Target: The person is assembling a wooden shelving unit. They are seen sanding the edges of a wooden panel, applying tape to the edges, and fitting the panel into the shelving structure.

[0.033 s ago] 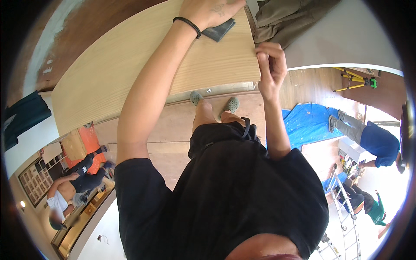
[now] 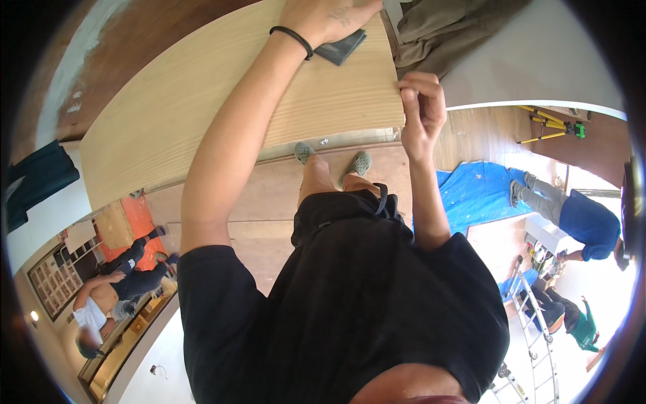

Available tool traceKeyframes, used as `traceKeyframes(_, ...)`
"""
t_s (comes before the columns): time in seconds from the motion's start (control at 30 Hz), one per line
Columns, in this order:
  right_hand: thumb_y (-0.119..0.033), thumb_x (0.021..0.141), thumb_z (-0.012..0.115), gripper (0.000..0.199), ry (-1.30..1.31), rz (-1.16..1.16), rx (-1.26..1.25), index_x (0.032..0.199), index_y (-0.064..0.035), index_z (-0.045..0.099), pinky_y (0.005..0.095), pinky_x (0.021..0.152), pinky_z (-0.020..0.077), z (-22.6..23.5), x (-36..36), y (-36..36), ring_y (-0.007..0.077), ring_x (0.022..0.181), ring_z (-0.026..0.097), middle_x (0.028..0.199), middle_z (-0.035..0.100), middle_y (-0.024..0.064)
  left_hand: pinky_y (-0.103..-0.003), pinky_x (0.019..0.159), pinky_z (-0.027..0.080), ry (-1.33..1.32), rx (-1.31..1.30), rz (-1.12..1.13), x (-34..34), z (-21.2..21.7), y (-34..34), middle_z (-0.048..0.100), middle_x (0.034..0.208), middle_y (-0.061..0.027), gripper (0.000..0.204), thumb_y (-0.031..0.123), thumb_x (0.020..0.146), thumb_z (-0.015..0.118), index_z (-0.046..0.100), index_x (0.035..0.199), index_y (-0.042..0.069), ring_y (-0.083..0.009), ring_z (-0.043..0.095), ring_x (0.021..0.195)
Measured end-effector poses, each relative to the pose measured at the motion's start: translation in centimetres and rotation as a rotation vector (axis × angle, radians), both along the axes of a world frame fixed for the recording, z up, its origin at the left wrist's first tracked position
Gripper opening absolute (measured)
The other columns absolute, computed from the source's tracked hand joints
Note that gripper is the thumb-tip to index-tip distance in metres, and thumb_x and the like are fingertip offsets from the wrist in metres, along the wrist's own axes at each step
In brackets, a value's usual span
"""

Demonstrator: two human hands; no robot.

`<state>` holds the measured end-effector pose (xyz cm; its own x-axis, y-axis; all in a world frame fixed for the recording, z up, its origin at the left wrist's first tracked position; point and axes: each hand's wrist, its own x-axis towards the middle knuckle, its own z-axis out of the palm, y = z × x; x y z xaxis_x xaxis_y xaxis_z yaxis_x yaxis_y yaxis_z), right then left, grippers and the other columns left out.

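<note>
A pale wood-grain board (image 2: 168,114) spans the upper part of the view. My left hand (image 2: 323,20) is over its far right part; the thumb points right, and the upper edge of the picture cuts off the other fingers. Partly under that hand lies a dark grey folded sheet (image 2: 343,48), perhaps sandpaper. At the board's right end is my right hand (image 2: 424,114), fingers curled in and fingertips against or just beside the edge. Whether anything small sits in its fingers cannot be made out.
Brown cloth (image 2: 444,34) lies beyond the board's right end. A blue sheet (image 2: 478,195) covers floor at right, near a yellow tripod (image 2: 548,124) and a ladder (image 2: 535,323). Co-workers are at right, and another person (image 2: 101,303) is at left. Dark green cloth (image 2: 40,178) hangs far left.
My right hand has shifted very slightly down along the board's end. My left hand and the grey sheet have hardly moved.
</note>
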<state>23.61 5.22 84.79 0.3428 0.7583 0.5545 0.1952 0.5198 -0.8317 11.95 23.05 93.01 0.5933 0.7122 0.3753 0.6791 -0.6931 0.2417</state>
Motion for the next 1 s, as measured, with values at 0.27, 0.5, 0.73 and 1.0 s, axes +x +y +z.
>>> traceKeyframes(0.27, 0.000, 0.088, 0.057, 0.007, -0.122, -0.061, -0.042, 0.095, -0.0021, 0.056, 0.0312, 0.076, 0.0453, -1.7, -0.3, -6.7, 0.0197, 0.084, 0.053, 0.092, 0.057, 0.0117, -0.051, 0.084, 0.045, -0.095, 0.074, 0.093, -3.7, 0.9, -0.4, 0.067, 0.096, -0.0238, 0.041, 0.039, 0.094, 0.050, 0.063, 0.093, 0.000, -0.0382, 0.062, 0.095)
traceKeyframes(0.5, -0.018, 0.098, 0.057, 0.019, 0.285, -0.176, -0.055, 0.105, -0.0012, 0.051, 0.0321, 0.068, 0.0523, -2.1, 1.8, 0.6, 0.0203, 0.081, 0.059, 0.095, 0.062, 0.0146, -0.052, 0.094, 0.040, 0.022, -0.296, 0.070, -1.4, -1.6, 2.3, 0.068, 0.108, -0.0194, 0.054, 0.052, 0.088, 0.045, 0.070, 0.110, 0.009, -0.0345, 0.061, 0.109)
traceKeyframes(0.73, -0.019, 0.102, 0.050, 0.021, 0.001, -0.012, 0.022, 0.110, 0.0007, 0.048, 0.0343, 0.079, 0.0468, 0.2, -1.2, 8.2, 0.0194, 0.087, 0.056, 0.097, 0.057, 0.0107, -0.049, 0.092, 0.042, -0.231, -0.101, 0.054, 1.2, -6.2, 7.4, 0.068, 0.108, -0.0157, 0.054, 0.053, 0.093, 0.043, 0.063, 0.116, 0.008, -0.0335, 0.061, 0.109)
traceKeyframes(1.0, -0.022, 0.101, 0.053, 0.025, -0.022, 0.107, 0.027, 0.108, 0.0008, 0.049, 0.0346, 0.081, 0.0467, -0.7, -1.2, 11.1, 0.0191, 0.088, 0.056, 0.096, 0.057, 0.0089, -0.050, 0.084, 0.048, -0.196, 0.257, 0.285, -1.1, -0.8, 8.0, 0.070, 0.105, -0.0115, 0.044, 0.049, 0.090, 0.052, 0.070, 0.102, 0.012, -0.0327, 0.066, 0.102)
